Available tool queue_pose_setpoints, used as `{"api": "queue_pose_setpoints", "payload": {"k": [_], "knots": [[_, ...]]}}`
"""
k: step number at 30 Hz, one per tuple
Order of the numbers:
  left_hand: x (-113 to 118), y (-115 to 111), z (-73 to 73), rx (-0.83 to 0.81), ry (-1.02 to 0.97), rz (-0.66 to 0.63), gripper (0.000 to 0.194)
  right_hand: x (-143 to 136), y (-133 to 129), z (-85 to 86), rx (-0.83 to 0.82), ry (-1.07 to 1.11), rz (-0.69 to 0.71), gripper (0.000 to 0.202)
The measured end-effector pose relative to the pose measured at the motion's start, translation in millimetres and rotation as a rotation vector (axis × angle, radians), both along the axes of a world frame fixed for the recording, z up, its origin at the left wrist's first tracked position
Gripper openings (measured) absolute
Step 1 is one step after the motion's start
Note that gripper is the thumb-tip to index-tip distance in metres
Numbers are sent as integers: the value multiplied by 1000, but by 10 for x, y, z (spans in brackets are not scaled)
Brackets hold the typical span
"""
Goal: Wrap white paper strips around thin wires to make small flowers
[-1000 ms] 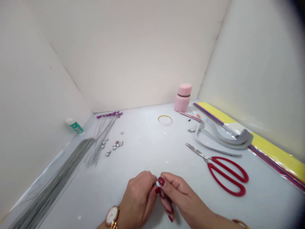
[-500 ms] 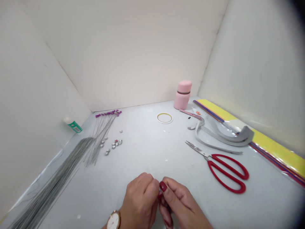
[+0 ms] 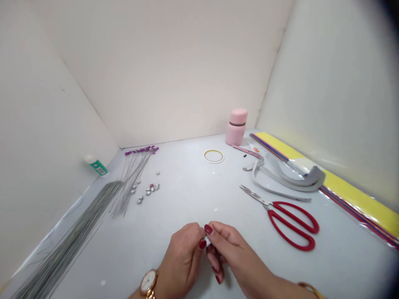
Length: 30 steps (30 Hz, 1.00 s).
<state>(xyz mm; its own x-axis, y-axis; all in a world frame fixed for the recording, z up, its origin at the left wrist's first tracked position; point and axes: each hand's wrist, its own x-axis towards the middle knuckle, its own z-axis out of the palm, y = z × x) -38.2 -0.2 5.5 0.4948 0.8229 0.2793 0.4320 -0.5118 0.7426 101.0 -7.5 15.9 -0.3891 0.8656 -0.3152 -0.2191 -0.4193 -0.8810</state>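
Note:
My left hand [image 3: 185, 253], with a gold watch [image 3: 149, 281] on its wrist, is closed near the front of the table. Its thumb and fingers pinch a small whitish piece [image 3: 207, 240] that is mostly hidden. My right hand [image 3: 226, 245] touches it from the other side, thumb and forefinger pressed on the same piece, the lower fingers curled beneath. Several small silver stars [image 3: 152, 189] lie to the left, one with a red mark. Purple-tipped wires [image 3: 141, 150] rest behind them.
Red-handled scissors [image 3: 293, 224] lie on the right, near grey-white paper strips [image 3: 280, 182] and yellow sheets [image 3: 352, 189]. A pink bottle [image 3: 236, 127] and a tape ring [image 3: 213, 156] stand farther back. Bare grey wires [image 3: 71, 232] and a green-white tube [image 3: 98, 166] are left.
Both hands have turned slightly and moved up a little. My left thumb's red nail and the whitish piece now show, and a bracelet appears on my right wrist. The view has shifted slightly.

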Motion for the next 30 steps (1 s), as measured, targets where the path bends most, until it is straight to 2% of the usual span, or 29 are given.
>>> {"api": "queue_pose_setpoints", "payload": {"k": [6,10,12,16,20,25,30], "knots": [[-6,45,28,-45,-81,-2,38,-20,19,-40,-22,-7,14,36],[-32,47,1,-56,-97,125,26,-10,39,-36,-22,-16,-41,34],[-47,37,-12,50,-64,165,20,-4,40,-34,-14,-27,-65,33],[-46,13,-15,315,85,127,6,-8,25,-40,7,-36,-60,33],[-33,5,-7,370,170,165,6,-15,8,-49,31,-38,-33,33],[-34,14,-16,409,235,123,12,-12,-4,-68,65,-35,-21,34],[-45,18,-74,297,209,73,18,-8,-6,-62,105,-28,8,34]]}}
